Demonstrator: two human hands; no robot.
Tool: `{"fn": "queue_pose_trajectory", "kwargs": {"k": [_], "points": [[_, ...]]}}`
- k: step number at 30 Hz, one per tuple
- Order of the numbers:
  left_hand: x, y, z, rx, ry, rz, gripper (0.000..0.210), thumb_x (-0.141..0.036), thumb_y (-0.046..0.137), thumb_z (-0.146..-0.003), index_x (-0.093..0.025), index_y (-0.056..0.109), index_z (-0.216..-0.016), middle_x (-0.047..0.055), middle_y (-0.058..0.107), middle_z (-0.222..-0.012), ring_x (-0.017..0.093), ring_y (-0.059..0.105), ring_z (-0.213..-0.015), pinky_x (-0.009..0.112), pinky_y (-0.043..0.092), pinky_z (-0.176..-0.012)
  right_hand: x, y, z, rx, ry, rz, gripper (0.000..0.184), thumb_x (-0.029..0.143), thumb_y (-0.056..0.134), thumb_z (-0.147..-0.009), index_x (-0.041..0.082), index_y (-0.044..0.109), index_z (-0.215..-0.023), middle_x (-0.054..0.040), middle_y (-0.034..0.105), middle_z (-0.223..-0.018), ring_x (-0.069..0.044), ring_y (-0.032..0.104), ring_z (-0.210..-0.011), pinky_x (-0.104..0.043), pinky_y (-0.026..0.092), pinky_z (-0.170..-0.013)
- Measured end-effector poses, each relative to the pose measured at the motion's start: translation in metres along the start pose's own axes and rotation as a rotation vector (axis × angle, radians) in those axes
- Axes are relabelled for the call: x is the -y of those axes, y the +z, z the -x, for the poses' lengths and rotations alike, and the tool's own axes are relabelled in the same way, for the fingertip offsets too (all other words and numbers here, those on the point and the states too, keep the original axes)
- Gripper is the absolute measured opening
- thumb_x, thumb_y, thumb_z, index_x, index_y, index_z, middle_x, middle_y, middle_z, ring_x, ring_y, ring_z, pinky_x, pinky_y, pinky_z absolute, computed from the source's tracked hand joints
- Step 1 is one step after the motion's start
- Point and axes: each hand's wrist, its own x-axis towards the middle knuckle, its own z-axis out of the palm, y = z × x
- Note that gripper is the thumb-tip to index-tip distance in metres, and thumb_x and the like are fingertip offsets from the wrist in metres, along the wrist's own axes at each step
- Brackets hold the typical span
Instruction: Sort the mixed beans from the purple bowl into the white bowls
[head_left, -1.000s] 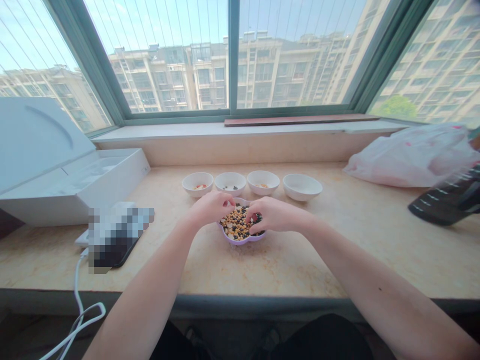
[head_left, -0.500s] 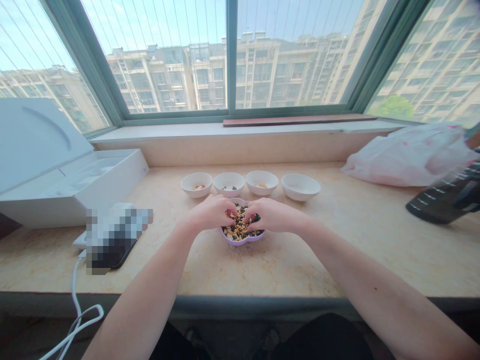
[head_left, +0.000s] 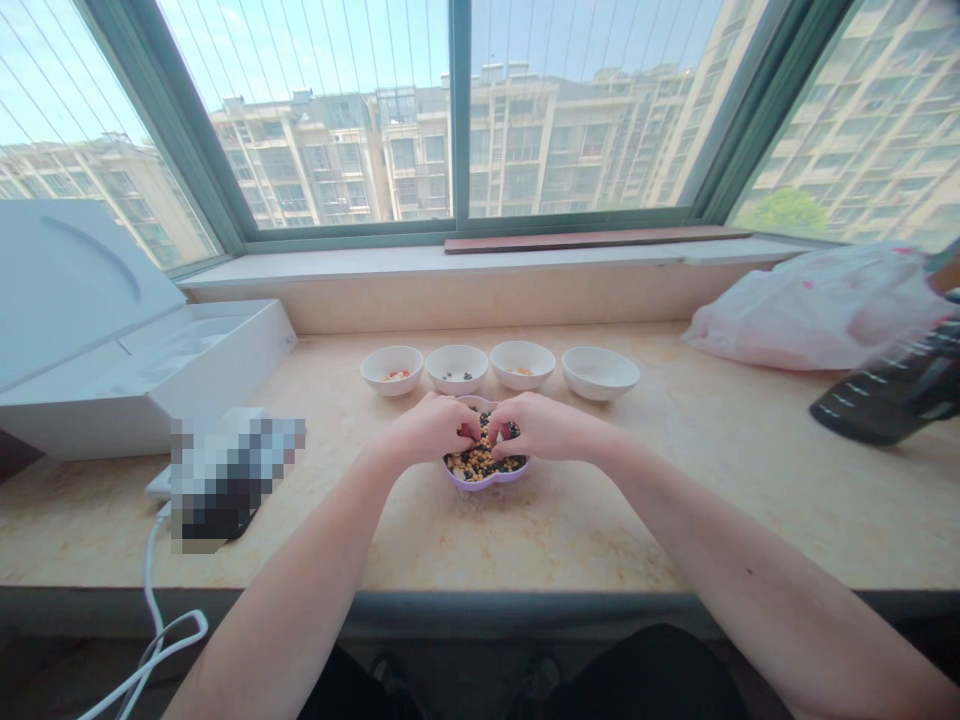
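Observation:
A lilac bowl with a lobed rim (head_left: 491,483) holds a mix of black, yellow and pale beans (head_left: 480,465). Reaching in from its left side, my left hand (head_left: 431,430) has its fingers curled down and the thumb drawn toward them. My right hand (head_left: 544,428) dips in from the right in a similar pinch. Whatever lies between the fingertips of either hand is too small to make out. Behind the lilac bowl, white bowls stand in a row: one with red and white pieces (head_left: 392,387), one with dark beans (head_left: 457,388), one with yellowish pieces (head_left: 523,384).
At the row's right end, another white bowl (head_left: 601,385) shows only its white inside. An open white box (head_left: 225,365) and a blurred-out device with a white cable (head_left: 150,580) are on the left. To the right are a plastic bag (head_left: 810,310) and a dark jug (head_left: 862,410).
Both hands stay over the lilac bowl, and their fingers have shifted slightly among the beans. My right thumb and fingers have moved a little. The white bowls have not moved.

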Motion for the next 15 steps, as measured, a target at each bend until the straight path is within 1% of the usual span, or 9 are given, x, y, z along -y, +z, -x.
{"fn": "queue_pose_trajectory", "kwargs": {"k": [5, 8, 10, 12, 15], "points": [[-0.0025, -0.0021, 0.0004, 0.020, -0.047, -0.003, 0.018, -0.016, 0.061, -0.081, -0.022, 0.077, -0.079, 0.002, 0.073, -0.075, 0.018, 0.063, -0.072, 0.029, 0.041, -0.068, 0.0027, -0.0018, 0.0011, -0.025, -0.011, 0.013, 0.012, 0.028, 0.068, -0.082, 0.021, 0.077, -0.086, -0.0028, 0.075, -0.082, -0.017, 0.064, -0.070, -0.027, 0.040, -0.061], [-0.0028, -0.0043, 0.0011, -0.009, -0.060, 0.049, 0.016, -0.016, 0.061, -0.082, -0.021, 0.076, -0.082, 0.002, 0.073, -0.078, 0.018, 0.064, -0.075, 0.028, 0.042, -0.068, 0.0022, -0.0024, 0.0005, -0.054, -0.029, 0.022, 0.015, 0.031, 0.067, -0.085, 0.021, 0.078, -0.087, -0.0032, 0.075, -0.079, -0.016, 0.063, -0.069, -0.028, 0.040, -0.062], [-0.0026, -0.0060, 0.0016, -0.060, -0.065, 0.121, 0.013, -0.018, 0.060, -0.084, -0.020, 0.073, -0.082, 0.002, 0.072, -0.082, 0.017, 0.063, -0.076, 0.027, 0.043, -0.068, 0.0007, -0.0025, -0.0005, -0.075, -0.042, 0.025, 0.016, 0.032, 0.066, -0.087, 0.020, 0.078, -0.087, -0.0041, 0.075, -0.080, -0.017, 0.063, -0.070, -0.028, 0.040, -0.063], [-0.0028, -0.0075, 0.0019, -0.137, -0.090, 0.223, 0.012, -0.019, 0.058, -0.086, -0.019, 0.070, -0.084, 0.002, 0.071, -0.086, 0.016, 0.061, -0.076, 0.026, 0.044, -0.068, -0.0014, -0.0023, -0.0018, -0.097, -0.042, 0.033, 0.019, 0.033, 0.065, -0.089, 0.019, 0.077, -0.086, -0.0049, 0.075, -0.080, -0.017, 0.063, -0.070, -0.028, 0.040, -0.063], [-0.0039, -0.0092, 0.0017, -0.247, -0.143, 0.425, 0.011, -0.022, 0.055, -0.091, -0.018, 0.065, -0.088, 0.000, 0.066, -0.083, 0.013, 0.057, -0.072, 0.025, 0.043, -0.067, -0.0044, -0.0016, -0.0034, -0.132, -0.024, 0.047, 0.023, 0.035, 0.062, -0.091, 0.019, 0.076, -0.085, -0.0052, 0.075, -0.079, -0.017, 0.063, -0.069, -0.028, 0.039, -0.062]]}}
